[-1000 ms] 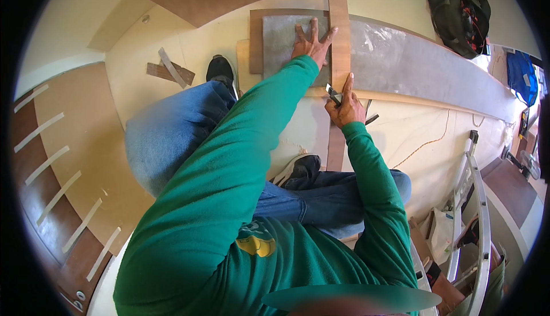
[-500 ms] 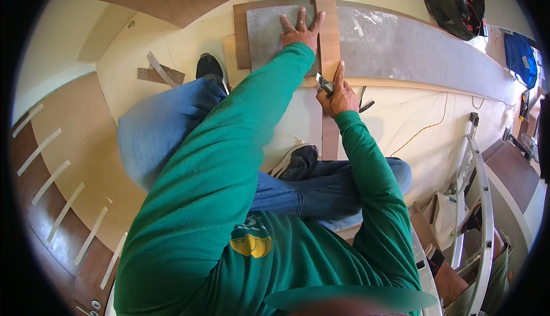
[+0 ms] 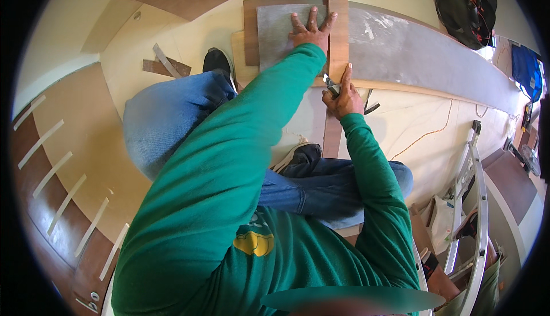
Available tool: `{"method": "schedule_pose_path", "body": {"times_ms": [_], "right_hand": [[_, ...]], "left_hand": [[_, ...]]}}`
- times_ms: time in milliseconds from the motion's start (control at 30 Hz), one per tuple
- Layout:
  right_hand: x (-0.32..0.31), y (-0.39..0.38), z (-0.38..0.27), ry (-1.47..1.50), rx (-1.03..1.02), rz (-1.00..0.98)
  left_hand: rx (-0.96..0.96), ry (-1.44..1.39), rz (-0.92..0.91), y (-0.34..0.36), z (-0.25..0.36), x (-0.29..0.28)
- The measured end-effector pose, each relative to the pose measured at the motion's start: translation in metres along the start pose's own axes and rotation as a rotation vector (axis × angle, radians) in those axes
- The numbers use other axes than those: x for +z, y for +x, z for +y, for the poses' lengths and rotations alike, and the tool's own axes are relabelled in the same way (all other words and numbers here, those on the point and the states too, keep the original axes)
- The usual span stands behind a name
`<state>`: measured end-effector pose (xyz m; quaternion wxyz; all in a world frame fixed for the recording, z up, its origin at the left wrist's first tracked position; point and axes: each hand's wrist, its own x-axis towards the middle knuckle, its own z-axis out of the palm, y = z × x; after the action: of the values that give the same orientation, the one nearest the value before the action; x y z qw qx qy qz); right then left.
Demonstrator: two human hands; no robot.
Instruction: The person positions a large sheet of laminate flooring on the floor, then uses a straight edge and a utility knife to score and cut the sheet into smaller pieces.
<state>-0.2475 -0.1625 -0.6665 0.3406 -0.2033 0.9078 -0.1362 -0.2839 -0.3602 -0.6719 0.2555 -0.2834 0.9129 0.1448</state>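
Note:
My left hand lies flat with fingers spread on a grey sheet, its fingertips reaching the left edge of a narrow wood-coloured strip. The strip lies crosswise over the sheet and over a long grey panel. In my right hand is a utility knife, its blade pointing up toward the strip's near end. The right index finger stretches along the strip's near end. Below the knife, a brown strip runs toward my crossed legs.
Two offcuts lie on the floor to the left. A black bag is at the far right. An aluminium ladder stands on the right, with another person's leg beside it. A thin cord crosses the floor.
The whole scene sits slightly farther right in the picture. Both hands keep nearly the same places on the strip and sheet, and the knife is still held.

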Motion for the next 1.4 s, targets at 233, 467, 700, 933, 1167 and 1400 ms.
{"method": "schedule_pose_path", "body": {"times_ms": [233,467,700,933,1167,1400], "right_hand": [[-0.013,0.015,0.033,0.199,-0.185,0.295],[-0.054,0.066,-0.014,0.285,0.129,0.401],[-0.032,0.096,-0.019,0.173,0.165,0.343],[-0.039,0.120,-0.002,0.102,0.167,0.182],[-0.048,0.130,-0.010,-0.065,0.164,0.089],[-0.047,0.136,0.003,-0.012,0.167,0.059]], "left_hand": [[0.009,-0.031,0.056,0.002,0.001,0.008],[0.037,-0.047,0.011,-0.001,-0.006,-0.001],[0.064,-0.140,0.208,-0.021,-0.017,0.011],[0.419,-0.012,0.301,-0.115,-0.057,0.073],[0.304,-0.201,0.410,-0.122,-0.031,0.077],[0.379,-0.085,0.436,-0.127,-0.045,0.079]]}}
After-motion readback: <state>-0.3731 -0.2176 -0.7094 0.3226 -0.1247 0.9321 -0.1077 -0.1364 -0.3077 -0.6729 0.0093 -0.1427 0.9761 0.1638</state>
